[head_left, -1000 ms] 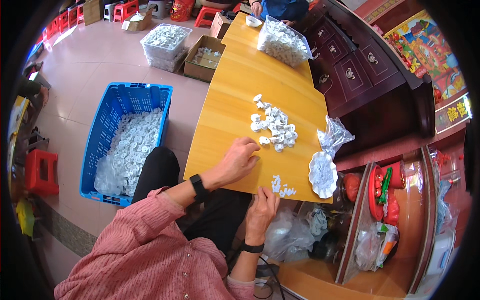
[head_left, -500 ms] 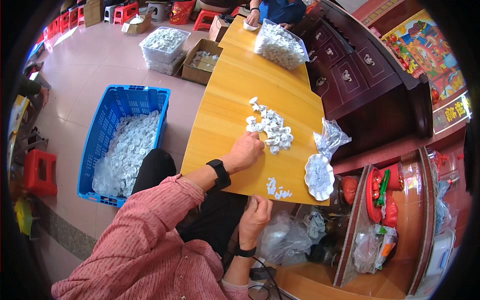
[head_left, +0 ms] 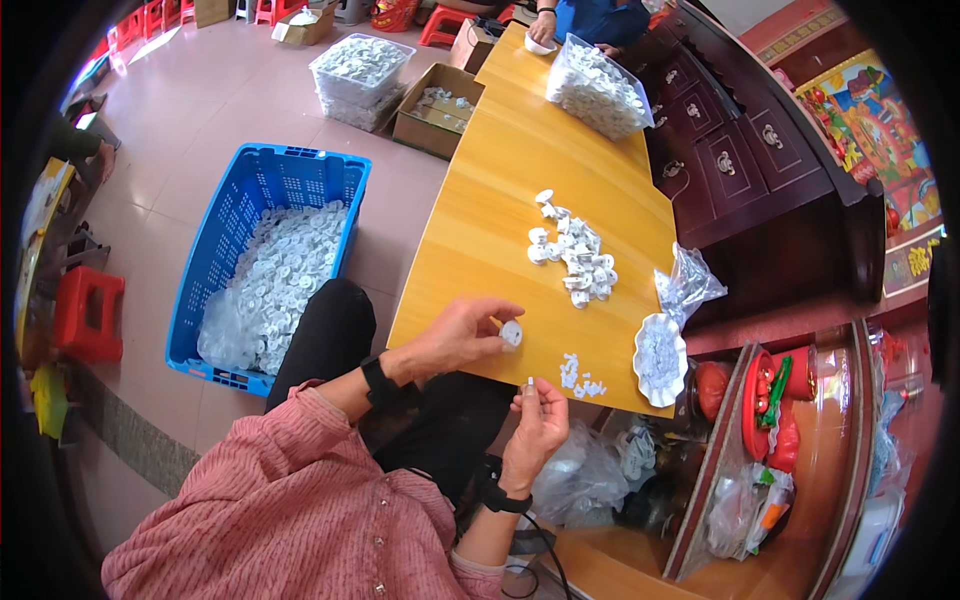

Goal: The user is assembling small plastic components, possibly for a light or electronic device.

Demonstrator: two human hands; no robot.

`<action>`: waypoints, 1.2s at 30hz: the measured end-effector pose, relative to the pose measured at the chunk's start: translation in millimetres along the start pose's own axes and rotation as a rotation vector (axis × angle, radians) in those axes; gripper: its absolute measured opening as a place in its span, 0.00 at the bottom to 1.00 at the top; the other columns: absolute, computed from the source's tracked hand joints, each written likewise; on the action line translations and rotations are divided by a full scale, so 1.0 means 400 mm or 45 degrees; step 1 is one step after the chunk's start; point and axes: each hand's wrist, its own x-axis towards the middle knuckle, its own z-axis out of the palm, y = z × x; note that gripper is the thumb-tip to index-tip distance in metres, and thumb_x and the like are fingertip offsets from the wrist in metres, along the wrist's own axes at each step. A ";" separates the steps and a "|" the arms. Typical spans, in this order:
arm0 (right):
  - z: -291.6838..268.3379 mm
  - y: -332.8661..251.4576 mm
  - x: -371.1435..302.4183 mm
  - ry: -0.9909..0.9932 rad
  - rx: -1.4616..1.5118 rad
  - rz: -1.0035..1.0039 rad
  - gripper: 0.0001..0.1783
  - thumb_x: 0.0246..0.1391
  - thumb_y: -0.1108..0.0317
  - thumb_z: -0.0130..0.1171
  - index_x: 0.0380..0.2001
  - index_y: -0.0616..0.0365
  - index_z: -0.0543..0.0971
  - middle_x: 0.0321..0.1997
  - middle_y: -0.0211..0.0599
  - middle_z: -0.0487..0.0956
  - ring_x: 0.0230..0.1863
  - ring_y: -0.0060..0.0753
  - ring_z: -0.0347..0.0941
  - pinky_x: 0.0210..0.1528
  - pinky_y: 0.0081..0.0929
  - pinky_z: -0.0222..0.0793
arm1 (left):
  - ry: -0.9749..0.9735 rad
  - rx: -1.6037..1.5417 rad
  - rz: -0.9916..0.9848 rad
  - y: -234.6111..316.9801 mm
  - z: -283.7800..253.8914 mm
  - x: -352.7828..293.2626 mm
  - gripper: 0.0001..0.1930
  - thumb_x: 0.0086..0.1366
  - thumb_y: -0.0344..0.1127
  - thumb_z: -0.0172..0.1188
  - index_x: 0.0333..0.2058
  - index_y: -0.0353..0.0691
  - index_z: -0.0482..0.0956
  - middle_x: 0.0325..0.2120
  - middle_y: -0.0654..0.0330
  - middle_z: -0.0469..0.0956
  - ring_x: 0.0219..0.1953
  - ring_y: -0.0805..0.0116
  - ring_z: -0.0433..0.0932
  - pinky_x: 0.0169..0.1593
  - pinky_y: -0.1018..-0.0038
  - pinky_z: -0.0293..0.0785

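Between the thumb and fingers of my left hand (head_left: pixel 455 338) is a white round plastic piece (head_left: pixel 512 333), held just over the table's near edge. Lower and to the right, my right hand (head_left: pixel 538 425) pinches a small white plastic peg (head_left: pixel 530 382), its tip standing up from the fingertips. The two pieces are apart. A small scatter of tiny white pegs (head_left: pixel 572 372) lies on the table to the right of my hands. Farther off is a loose pile of white round pieces (head_left: pixel 580 255). A scalloped white dish (head_left: pixel 641 372) of small pale pieces stands at the right edge.
The yellow wooden table (head_left: pixel 480 215) runs away from me. A blue crate (head_left: pixel 190 290) full of white round pieces stands left of my leg. A clear tub (head_left: pixel 600 95) sits at the table's far end, near another person's hand (head_left: pixel 541 28). A plastic bag (head_left: pixel 690 285) lies beside the dish.
My left hand has drawn back from the pile toward me with a round piece in it. My right hand has turned up, showing the small peg. The whole view has shifted slightly.
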 end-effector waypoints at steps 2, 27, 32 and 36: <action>0.015 -0.011 -0.005 -0.048 -0.027 -0.005 0.06 0.61 0.74 0.59 0.40 0.65 0.78 0.34 0.31 0.79 0.32 0.17 0.74 0.35 0.16 0.72 | -0.044 -0.431 -0.055 -0.025 -0.014 -0.033 0.19 0.61 0.25 0.65 0.51 0.33 0.77 0.41 0.60 0.81 0.40 0.76 0.80 0.44 0.78 0.78; 0.108 -0.053 -0.021 -0.118 -0.310 -0.394 0.12 0.57 0.78 0.60 0.45 0.67 0.77 0.33 0.34 0.79 0.32 0.21 0.73 0.38 0.22 0.73 | -0.250 -0.749 -0.077 -0.026 -0.051 -0.081 0.17 0.66 0.27 0.61 0.54 0.34 0.77 0.47 0.57 0.81 0.50 0.70 0.79 0.56 0.72 0.75; 0.107 -0.054 -0.019 -0.088 -0.406 -0.468 0.11 0.56 0.79 0.61 0.44 0.65 0.78 0.32 0.35 0.80 0.30 0.23 0.74 0.36 0.24 0.74 | -0.257 -0.685 -0.074 -0.018 -0.052 -0.081 0.17 0.66 0.27 0.61 0.53 0.33 0.78 0.47 0.57 0.81 0.49 0.71 0.79 0.56 0.72 0.75; 0.110 -0.070 -0.022 -0.100 -0.523 -0.530 0.11 0.55 0.79 0.61 0.43 0.64 0.78 0.31 0.36 0.80 0.29 0.26 0.75 0.35 0.25 0.74 | -0.270 -0.630 -0.055 -0.017 -0.055 -0.081 0.17 0.67 0.28 0.61 0.53 0.33 0.78 0.47 0.56 0.81 0.49 0.71 0.79 0.56 0.73 0.75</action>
